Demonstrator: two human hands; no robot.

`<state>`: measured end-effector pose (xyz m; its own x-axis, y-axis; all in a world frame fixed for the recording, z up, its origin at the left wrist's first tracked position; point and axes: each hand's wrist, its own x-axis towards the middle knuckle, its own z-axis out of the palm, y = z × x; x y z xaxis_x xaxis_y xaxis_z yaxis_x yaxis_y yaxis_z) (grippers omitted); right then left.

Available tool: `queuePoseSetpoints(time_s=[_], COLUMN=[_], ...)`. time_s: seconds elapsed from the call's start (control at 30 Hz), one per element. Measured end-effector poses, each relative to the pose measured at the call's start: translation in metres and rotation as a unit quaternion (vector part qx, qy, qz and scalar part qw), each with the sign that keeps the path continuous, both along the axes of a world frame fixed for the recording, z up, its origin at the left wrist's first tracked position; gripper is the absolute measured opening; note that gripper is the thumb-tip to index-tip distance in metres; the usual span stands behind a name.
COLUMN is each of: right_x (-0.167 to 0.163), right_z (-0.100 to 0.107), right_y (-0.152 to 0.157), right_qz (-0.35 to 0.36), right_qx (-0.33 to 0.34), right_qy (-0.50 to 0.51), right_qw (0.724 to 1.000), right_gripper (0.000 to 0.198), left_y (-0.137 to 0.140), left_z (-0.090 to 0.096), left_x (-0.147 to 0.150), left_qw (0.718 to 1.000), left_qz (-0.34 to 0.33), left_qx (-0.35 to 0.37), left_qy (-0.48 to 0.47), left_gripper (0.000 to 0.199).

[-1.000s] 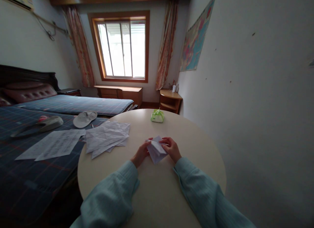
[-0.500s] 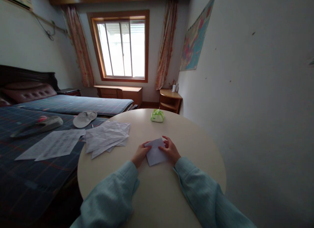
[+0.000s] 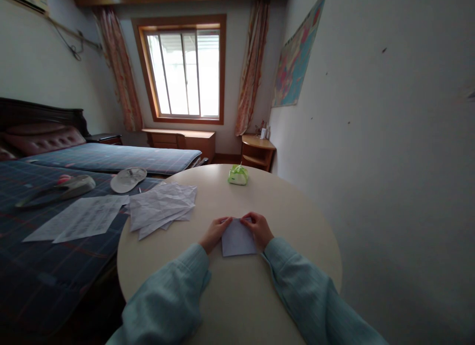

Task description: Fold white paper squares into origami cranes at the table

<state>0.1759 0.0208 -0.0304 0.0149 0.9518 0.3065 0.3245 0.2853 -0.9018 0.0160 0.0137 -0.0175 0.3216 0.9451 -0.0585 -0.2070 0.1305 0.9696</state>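
Observation:
A folded sheet of white paper [image 3: 238, 241] is between my hands, over the near middle of the round cream table [image 3: 297, 211]. My left hand [image 3: 216, 232] pinches its upper left edge, the fingers closed near the corner. At the upper right edge my right hand [image 3: 259, 228] is closed on the same paper, thumb and fingertips together. The paper's lower edge faces me and lies nearly level. How many layers it has, I cannot tell.
Crumpled white sheets [image 3: 161, 209] are piled on the table's left side. Printed sheets [image 3: 79, 219], a light cap [image 3: 128, 180] and a grey bag [image 3: 74, 186] lie on the bed at left. A green tissue pack [image 3: 238, 175] stands at the table's far edge. A wall [image 3: 389, 186] rises at right.
The folded paper has turned from a tilted position to sit squarer to me, its lower edge now nearly level. Both hands have shifted their fingertips to its upper edge.

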Motion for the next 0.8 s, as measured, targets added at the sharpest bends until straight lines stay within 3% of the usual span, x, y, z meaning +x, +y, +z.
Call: queuePoseSetpoints(time_s=[0.27,0.47,0.7,0.8], right_x=[-0.003,-0.004,-0.002,-0.002], right_z=[0.003,0.006,0.006,0.006], right_y=[-0.002,-0.005,-0.002,-0.001], right_qz=[-0.018,-0.002,0.035,0.046], right_qx=[0.009,-0.039,-0.056,-0.059], right_qy=[0.060,0.118,0.117,0.108], right_qw=[0.998,0.992,0.991,0.991], right_gripper=[0.024,0.029,0.039,0.036], left_y=[0.003,0.003,0.015,0.019], left_z=[-0.003,-0.003,-0.004,-0.007], left_x=[0.000,0.000,-0.003,-0.006], left_qw=[1.000,0.999,0.980,0.972], left_qz=[0.018,0.032,0.176,0.213], left_qx=[-0.010,-0.024,-0.052,-0.039], left_qy=[-0.011,-0.026,-0.077,-0.092], left_gripper=[0.042,0.037,0.022,0.024])
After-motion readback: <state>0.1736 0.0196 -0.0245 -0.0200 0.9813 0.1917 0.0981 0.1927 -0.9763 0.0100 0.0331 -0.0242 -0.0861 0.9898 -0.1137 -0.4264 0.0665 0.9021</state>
